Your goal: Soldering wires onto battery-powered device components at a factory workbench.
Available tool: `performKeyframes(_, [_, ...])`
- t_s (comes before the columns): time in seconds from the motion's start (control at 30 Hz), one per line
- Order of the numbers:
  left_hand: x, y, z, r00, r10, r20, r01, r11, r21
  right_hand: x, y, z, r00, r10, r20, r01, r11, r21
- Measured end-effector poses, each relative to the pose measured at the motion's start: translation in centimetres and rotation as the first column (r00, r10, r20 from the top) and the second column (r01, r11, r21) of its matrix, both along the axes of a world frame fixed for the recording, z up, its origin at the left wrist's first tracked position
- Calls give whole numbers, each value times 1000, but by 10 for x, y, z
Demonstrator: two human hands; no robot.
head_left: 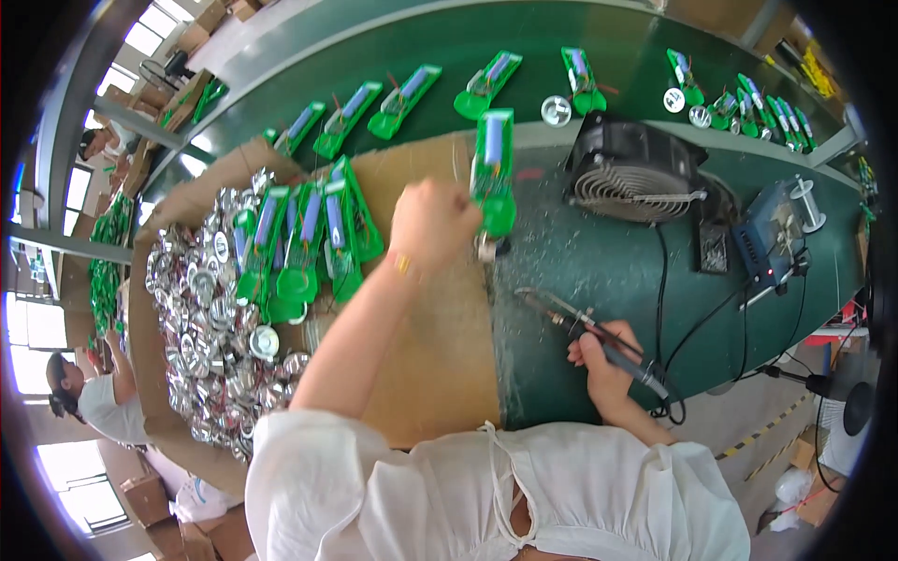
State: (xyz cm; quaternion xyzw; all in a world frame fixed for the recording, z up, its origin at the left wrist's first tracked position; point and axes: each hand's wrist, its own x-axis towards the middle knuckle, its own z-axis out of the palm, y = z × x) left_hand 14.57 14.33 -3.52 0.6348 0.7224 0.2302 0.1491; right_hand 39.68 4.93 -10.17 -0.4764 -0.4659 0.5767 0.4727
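Observation:
My left hand (pixel 432 222) is closed at the left edge of a green plastic housing (pixel 496 215) with a blue cylindrical battery in it. Its fingertips are partly hidden, but they appear to pinch that edge. Just below the housing is a small pale and dark part (pixel 488 248). Lower on the right, my right hand (pixel 608 357) grips a soldering iron (pixel 629 363), whose thin metal tip points up and left over the green bench. A piled group of similar green housings (pixel 299 243) with batteries sits left of my left forearm.
Many shiny silver reflector cups (pixel 210 327) fill a cardboard tray (pixel 154 374) at left. A row of green housings (pixel 404 103) lies along the far belt. A black fan (pixel 636 173), a blue soldering station (pixel 762 248) and a solder spool (pixel 808 206) stand at right, with cables. Another person (pixel 108 407) works at far left.

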Motion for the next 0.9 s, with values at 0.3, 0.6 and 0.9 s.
performKeyframes(0.3, [35,145,58,833,-176,525,-192,798,572,5,-5,-8,995,88,-37,-91,993,-71])
performKeyframes(0.6, [127,-82,154,845,-238,479,111,954,278,15,9,-5,970,106,217,-131,986,102])
performKeyframes(0.9, [138,-92,274,982,26,-186,-67,973,-219,3,5,-11,998,66,-13,-66,998,24])
